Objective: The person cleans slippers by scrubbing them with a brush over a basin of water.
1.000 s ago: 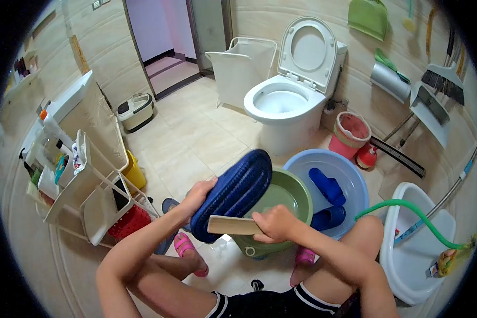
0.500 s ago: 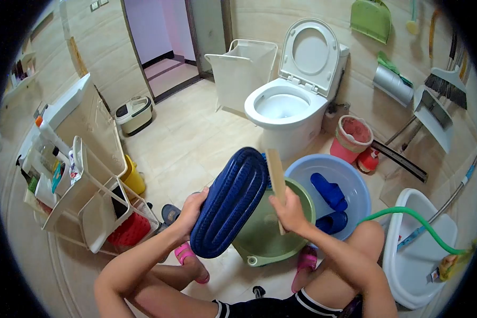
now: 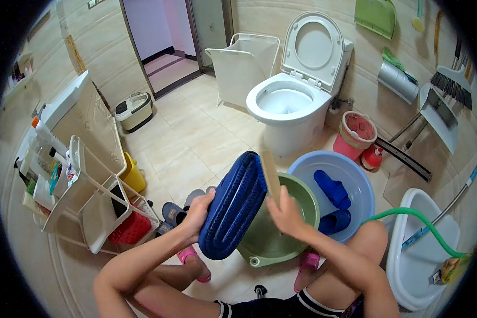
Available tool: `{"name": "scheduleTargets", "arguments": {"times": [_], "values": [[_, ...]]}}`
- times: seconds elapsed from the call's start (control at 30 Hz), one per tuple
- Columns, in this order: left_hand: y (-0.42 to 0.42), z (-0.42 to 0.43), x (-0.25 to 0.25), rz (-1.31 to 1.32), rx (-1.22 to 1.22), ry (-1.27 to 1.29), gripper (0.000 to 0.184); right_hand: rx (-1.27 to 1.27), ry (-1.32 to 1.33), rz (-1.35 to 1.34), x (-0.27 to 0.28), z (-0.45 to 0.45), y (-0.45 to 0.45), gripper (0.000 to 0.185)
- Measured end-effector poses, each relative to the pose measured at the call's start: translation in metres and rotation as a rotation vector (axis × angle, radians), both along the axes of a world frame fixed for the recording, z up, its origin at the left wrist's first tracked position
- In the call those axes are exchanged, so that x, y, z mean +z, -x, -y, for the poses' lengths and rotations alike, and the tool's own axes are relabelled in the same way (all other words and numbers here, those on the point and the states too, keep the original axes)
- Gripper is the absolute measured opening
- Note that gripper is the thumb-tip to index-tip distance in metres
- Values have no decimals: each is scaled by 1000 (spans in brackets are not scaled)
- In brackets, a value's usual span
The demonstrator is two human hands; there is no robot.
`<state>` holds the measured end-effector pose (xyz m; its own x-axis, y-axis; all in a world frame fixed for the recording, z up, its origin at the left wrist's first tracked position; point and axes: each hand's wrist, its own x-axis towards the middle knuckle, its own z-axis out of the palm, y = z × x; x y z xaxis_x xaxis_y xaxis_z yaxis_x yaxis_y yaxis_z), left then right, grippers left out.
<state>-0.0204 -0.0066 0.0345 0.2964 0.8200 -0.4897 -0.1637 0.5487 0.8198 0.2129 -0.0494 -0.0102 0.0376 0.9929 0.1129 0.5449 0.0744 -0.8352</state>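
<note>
My left hand [image 3: 197, 213] grips a dark blue slipper [image 3: 229, 214] by its left edge, holding it tilted with the ridged sole toward me. In my right hand [image 3: 287, 213] is a wooden scrubbing brush [image 3: 271, 177], its fingers wrapped round the handle. The brush's blue bristles touch the slipper's upper right edge. Below both hands stands a green basin [image 3: 316, 209], partly hidden by the slipper and my right hand. Beside it, a light blue basin [image 3: 364, 172] holds two blue slippers [image 3: 332, 188].
A toilet [image 3: 291, 114] with raised lid stands ahead, a pink bucket [image 3: 347, 143] to its right. A green hose [image 3: 416, 213] reaches over a white tub [image 3: 395, 265] at right. Left are a shelf rack [image 3: 79, 185] and grey slippers [image 3: 173, 213] on the floor.
The slipper has shifted slightly right and down and is turned more edge-on. The brush has come closer, its bristles now against the slipper's edge. The view has shifted slightly.
</note>
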Motion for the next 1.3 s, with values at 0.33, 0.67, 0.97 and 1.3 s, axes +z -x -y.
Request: {"name": "scheduleTargets", "arguments": {"times": [0.33,0.67,0.97,1.3], "values": [[-7,2,-5,-104,3,-3,48,313,32,347,12,17,2,39],[-13,10,-10,23,11,104,49,342,199,129,6,40,13,43],[-20,9,-8,-55,96,43,44,544,225,34,9,63,22,42],[-40,15,-19,-48,35,38,47,229,230,-179,1,53,12,44]]}}
